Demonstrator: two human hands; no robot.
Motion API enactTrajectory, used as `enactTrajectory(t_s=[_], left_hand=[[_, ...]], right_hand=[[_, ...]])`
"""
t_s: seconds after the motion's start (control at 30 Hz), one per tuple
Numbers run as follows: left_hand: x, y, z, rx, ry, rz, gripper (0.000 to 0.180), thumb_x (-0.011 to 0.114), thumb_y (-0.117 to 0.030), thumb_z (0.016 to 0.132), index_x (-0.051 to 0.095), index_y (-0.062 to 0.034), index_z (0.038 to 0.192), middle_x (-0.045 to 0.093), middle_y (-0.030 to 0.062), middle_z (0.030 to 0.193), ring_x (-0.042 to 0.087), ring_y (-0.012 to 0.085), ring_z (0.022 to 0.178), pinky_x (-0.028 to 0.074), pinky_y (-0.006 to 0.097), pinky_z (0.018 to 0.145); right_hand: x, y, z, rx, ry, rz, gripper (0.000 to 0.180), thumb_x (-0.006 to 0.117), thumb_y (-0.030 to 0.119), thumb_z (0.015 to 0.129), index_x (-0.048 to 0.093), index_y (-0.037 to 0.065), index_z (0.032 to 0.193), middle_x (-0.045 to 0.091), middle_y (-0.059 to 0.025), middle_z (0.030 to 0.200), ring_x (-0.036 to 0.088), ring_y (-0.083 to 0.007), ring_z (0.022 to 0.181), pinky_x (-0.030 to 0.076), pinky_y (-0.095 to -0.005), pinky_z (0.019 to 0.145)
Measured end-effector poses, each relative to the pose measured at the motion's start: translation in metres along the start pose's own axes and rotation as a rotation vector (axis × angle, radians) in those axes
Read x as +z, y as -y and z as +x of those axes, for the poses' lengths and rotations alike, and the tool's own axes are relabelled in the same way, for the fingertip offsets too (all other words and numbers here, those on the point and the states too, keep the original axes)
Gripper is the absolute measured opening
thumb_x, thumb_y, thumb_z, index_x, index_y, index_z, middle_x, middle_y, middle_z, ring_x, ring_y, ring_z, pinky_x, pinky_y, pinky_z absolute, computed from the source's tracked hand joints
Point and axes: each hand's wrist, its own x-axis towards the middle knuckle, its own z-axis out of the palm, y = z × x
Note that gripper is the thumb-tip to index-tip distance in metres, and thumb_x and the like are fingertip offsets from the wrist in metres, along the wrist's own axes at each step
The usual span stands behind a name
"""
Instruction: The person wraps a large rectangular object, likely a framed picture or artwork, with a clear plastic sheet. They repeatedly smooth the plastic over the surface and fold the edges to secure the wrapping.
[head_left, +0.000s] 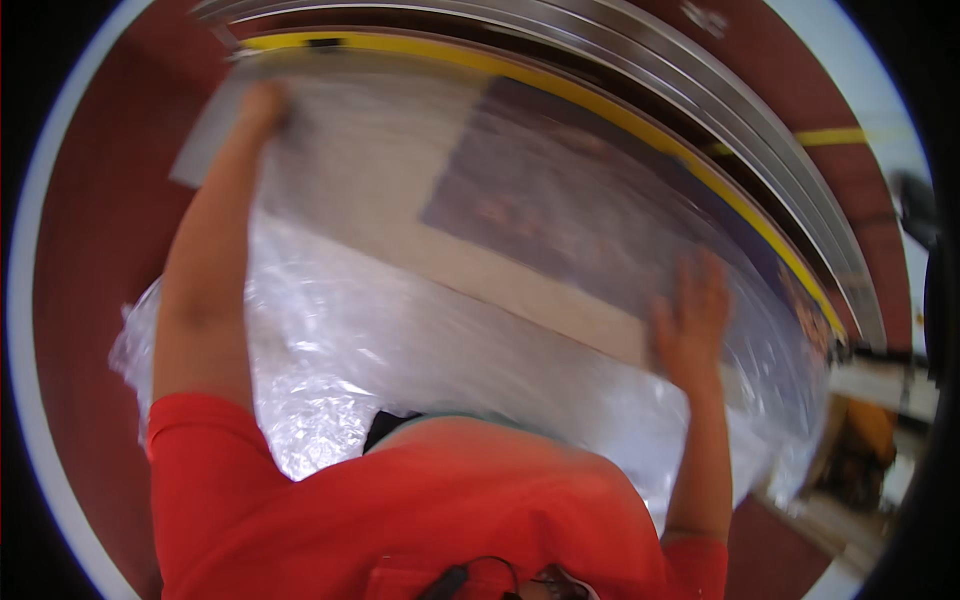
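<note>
A wide flat panel (360, 170), beige with a dark printed picture (550, 190) on its right part, lies in front of me under clear plastic film (340, 300). My left hand (264, 106) is at the panel's far left corner, arm stretched out; motion blur hides what its fingers do. On the film over the picture's near right part, my right hand (693, 318) lies palm down with fingers spread. It holds nothing. Loose, crinkled film spreads between the panel and my body, hanging past both sides.
Along the panel's far side runs a yellow strip (640, 118), and behind it a curved-looking metal rail (720, 90). The floor (90, 300) is dark red. Boxes and an orange-brown item (862, 440) stand at the right.
</note>
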Motion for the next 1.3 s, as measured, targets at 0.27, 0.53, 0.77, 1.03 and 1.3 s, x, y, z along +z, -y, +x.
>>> enactTrajectory(t_s=[0.27,0.53,0.77,1.03,1.3], left_hand=[[0.058,0.047,-0.015,-0.207,-0.468,-0.422,0.028,0.034,-0.031,0.085,0.047,-0.0108,0.098,0.054,0.0188,0.094,0.050,0.0379,0.087,0.039,0.045,0.072],[0.032,0.034,-0.034,-0.173,-0.374,-0.545,0.029,0.037,-0.032,0.086,0.047,-0.0051,0.087,0.053,0.0192,0.081,0.050,0.0373,0.076,0.040,0.042,0.062],[0.087,0.107,-0.036,-0.227,-0.244,-1.300,0.035,0.040,-0.029,0.086,0.046,-0.0039,0.110,0.053,0.0052,0.103,0.048,0.0170,0.097,0.036,0.028,0.082],[0.006,0.151,-0.124,-0.095,0.017,-2.404,0.037,0.044,-0.026,0.085,0.042,-0.0051,0.115,0.046,0.0029,0.113,0.038,0.0153,0.108,0.026,0.031,0.094],[-0.027,0.078,-0.074,-0.349,-0.130,-2.105,0.031,0.039,-0.025,0.087,0.051,0.0003,0.101,0.054,0.0054,0.096,0.051,0.0152,0.089,0.040,0.028,0.079]], right_hand=[[0.010,-0.168,-0.045,0.510,0.009,0.068,0.067,0.046,0.042,0.078,0.021,0.003,0.127,0.018,-0.0135,0.134,0.012,-0.0286,0.125,0.011,-0.0427,0.099],[0.007,-0.081,-0.005,0.097,-0.042,0.035,0.067,0.045,0.044,0.078,0.025,0.002,0.126,0.021,-0.0130,0.133,0.017,-0.0270,0.124,0.013,-0.0416,0.099],[0.014,-0.066,0.002,0.080,-0.169,0.049,0.052,0.047,0.038,0.078,0.040,0.003,0.116,0.037,-0.0130,0.124,0.030,-0.0279,0.117,0.017,-0.0430,0.097],[0.022,-0.097,0.034,0.360,-0.474,0.250,0.013,0.059,0.020,0.072,0.060,0.008,0.077,0.055,-0.0067,0.077,0.050,-0.0253,0.077,0.039,-0.0353,0.072],[-0.029,-0.083,0.025,0.459,-0.346,1.847,0.013,0.053,0.019,0.080,0.049,0.008,0.078,0.046,0.0022,0.058,0.042,-0.0075,0.050,0.034,-0.0216,0.044]])
